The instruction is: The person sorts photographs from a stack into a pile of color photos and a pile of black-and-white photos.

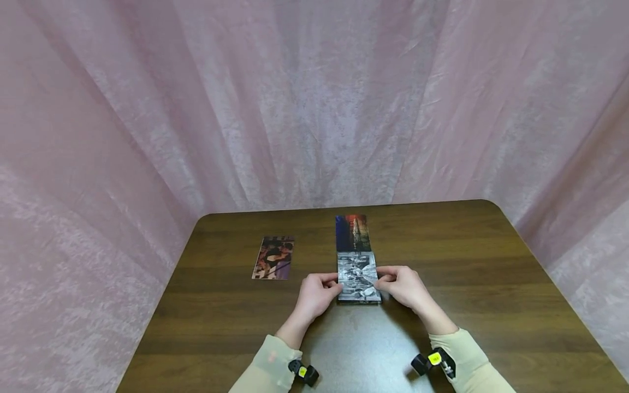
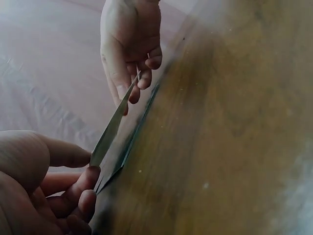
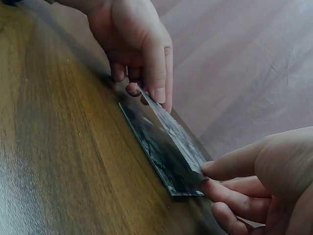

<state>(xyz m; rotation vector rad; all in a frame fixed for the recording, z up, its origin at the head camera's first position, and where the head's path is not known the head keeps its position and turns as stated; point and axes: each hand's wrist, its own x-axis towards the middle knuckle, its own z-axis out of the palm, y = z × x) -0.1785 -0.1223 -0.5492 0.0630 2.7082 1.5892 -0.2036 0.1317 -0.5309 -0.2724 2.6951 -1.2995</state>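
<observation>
In the head view, the left hand (image 1: 315, 296) and right hand (image 1: 402, 286) pinch opposite sides of a black-and-white picture card (image 1: 357, 275). The left wrist view shows it raised — that much looks done; the right wrist view shows it above a dark card (image 3: 157, 154) — not yet laid down.

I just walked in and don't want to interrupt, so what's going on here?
A person is holding a black-and-white card by its opposite edges, left hand on one side, right hand on the other. It is raised off the table, above a dark flat piece. A blue-and-red card lies just beyond it, and another picture lies apart, off to the person's left.
</observation>
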